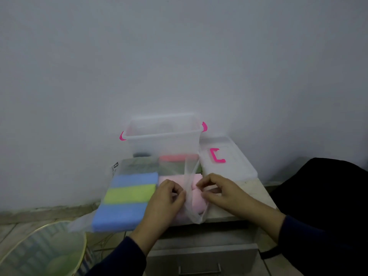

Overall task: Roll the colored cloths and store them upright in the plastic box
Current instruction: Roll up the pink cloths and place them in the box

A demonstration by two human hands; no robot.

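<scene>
One clear plastic box (163, 134) with two pink latches stands at the wall; its lid (227, 162) lies just right of it. In front of the box lie two wrapped cloth packs: the blue-and-green pack (127, 198), whose label print is unreadable, and the pink pack (196, 196). The left hand (165, 198) and right hand (219, 192) both pinch the pink pack's clear wrapper (191, 176).

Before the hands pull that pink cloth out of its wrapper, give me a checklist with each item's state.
1. Clear plastic box with pink latches open on top, lid off: ok.
2. White lid with pink handle lying clear, right of the box: ok.
3. Left hand pinching the thin transparent wrapper: ok.
4. Right hand pinching the same wrapper: ok.
5. Pink folded cloth free of the wrapper: not ok, still partly inside.
6. Box interior empty: cannot tell, walls blurred.
</scene>
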